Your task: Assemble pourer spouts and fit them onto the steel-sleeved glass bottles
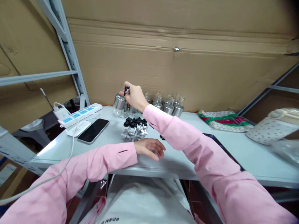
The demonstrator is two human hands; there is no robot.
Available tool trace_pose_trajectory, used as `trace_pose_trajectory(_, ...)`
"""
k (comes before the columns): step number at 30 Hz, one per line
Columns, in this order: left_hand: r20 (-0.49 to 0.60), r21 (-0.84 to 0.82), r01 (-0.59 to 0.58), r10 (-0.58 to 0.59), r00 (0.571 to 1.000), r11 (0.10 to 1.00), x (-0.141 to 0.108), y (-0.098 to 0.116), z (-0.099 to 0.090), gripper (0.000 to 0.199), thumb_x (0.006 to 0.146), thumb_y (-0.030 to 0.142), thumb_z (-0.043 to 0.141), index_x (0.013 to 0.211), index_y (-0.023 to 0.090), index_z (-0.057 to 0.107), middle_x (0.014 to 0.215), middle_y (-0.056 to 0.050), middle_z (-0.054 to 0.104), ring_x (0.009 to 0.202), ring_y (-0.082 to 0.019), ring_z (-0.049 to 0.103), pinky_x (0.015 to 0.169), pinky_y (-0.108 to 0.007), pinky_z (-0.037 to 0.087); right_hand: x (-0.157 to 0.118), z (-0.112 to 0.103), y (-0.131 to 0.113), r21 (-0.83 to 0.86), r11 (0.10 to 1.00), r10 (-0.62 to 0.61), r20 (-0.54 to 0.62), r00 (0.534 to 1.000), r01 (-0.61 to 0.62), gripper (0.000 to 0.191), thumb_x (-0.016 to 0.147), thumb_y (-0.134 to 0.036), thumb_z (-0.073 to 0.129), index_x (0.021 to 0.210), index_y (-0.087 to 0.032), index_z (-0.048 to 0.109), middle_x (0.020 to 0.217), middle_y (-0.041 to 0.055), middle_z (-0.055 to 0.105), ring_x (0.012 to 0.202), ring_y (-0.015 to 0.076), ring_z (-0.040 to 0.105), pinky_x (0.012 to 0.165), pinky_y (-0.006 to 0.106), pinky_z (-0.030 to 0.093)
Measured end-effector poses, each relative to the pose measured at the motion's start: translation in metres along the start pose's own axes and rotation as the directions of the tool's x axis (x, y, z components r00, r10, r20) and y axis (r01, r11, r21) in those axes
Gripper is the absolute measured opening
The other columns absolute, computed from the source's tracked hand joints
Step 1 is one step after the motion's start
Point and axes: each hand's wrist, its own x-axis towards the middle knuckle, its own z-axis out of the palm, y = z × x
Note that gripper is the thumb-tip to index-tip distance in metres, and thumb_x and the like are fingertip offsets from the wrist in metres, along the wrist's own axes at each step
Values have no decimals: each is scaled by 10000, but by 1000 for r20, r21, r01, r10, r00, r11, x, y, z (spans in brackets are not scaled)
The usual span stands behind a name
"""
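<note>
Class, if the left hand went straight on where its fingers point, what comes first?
Heading right, the left hand would probably first meet the right sleeve, though its height above the table is unclear.

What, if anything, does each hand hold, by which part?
The right hand holds a small black piece, gripped part hidden; whether it also grips the leftmost bottle by its neck is unclear. Left hand: nothing.
</note>
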Motion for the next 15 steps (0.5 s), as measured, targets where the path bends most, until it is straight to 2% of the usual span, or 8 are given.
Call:
trace_pose_trajectory(5, -9, -11, 4, -4, 1000, 1000, 1, -2, 0, 575, 433, 302, 852, 929, 147, 606, 821, -52, 639, 741, -136, 615, 776, -328, 467, 4, 17, 10, -61, 998, -1, 60, 998, 4, 155, 804, -269, 504, 909, -169, 557, 718, 27, 613, 635, 123, 545, 646, 227, 393)
trace_pose_trajectory(15, 12, -13, 9, -9, 1000, 1000, 0, 0, -1, 570, 428, 279, 854, 927, 154, 609, 818, -31, 635, 729, -121, 611, 769, -307, 452, 13, 30, 23, -107, 994, 39, 102, 994, -28, 212, 791, -259, 522, 962, -147, 579, 782, 54, 639, 657, 123, 559, 660, 230, 417)
